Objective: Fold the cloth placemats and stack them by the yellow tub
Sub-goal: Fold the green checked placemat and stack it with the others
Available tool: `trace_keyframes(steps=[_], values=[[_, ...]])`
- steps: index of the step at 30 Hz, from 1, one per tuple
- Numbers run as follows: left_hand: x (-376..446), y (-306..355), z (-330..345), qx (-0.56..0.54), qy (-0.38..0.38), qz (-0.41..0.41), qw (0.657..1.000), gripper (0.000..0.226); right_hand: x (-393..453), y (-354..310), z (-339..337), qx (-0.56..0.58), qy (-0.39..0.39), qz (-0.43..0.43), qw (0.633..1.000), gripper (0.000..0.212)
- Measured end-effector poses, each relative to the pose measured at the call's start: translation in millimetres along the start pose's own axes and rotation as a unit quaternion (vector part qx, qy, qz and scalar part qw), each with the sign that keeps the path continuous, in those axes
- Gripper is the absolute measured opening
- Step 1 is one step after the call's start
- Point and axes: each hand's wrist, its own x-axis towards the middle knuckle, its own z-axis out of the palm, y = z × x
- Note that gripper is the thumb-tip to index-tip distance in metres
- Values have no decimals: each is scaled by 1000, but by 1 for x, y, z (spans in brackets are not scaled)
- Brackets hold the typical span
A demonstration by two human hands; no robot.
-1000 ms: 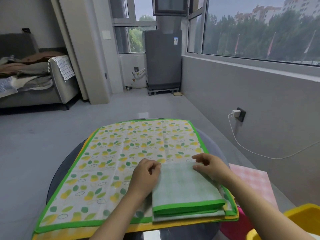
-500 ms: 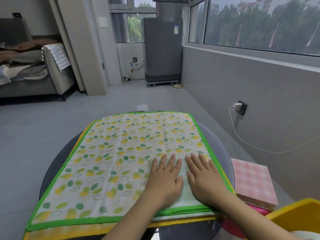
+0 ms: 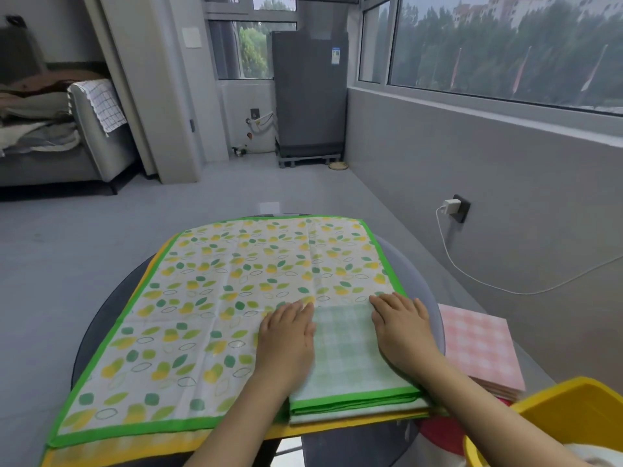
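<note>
On the folded placemat, hands have spread apart.

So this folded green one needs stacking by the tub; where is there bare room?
On top of the folded pink checked placemats, between the round grey table's right edge and the yellow plastic tub. The tabletop itself is crowded: the spread leaf-print placemat covers nearly all.

left hand and right hand press flat on folded green placemat; check cloth bare between fingers.
</note>
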Motion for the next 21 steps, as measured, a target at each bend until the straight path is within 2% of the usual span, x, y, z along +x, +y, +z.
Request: trace_keyframes(steps=[3, 7, 9, 11, 13, 16, 21], values=[[14, -1, -19, -47, 9, -37, 998, 40, 17, 1, -16, 27, 0, 2, 1000, 32], [33, 1, -46, -68, -79, -107, 989, 45, 30, -2, -34, 50, -97, 31, 994, 26], [38, 3, -54, -109, -107, -116, 981, 35, 32, -1, -42, 100, -110, 44, 988, 13], [40, 4, -59, -180, -123, -117, 969, 42, 30, 5, -52, 161, -118, 57, 978, 15], [40, 6, -63, -256, -123, -123, 951, 36, 25, 14, -63, 258, -128, 76, 955, 13], [40, 23, -71, -351, -116, -113, 922, 27, 11, 28, -84, 433, -131, 104, 886, 14], [51, 79, -82, -451, -61, -66, 888, 26, -3, 66, -127, 547, -29, 121, 828, 14]])
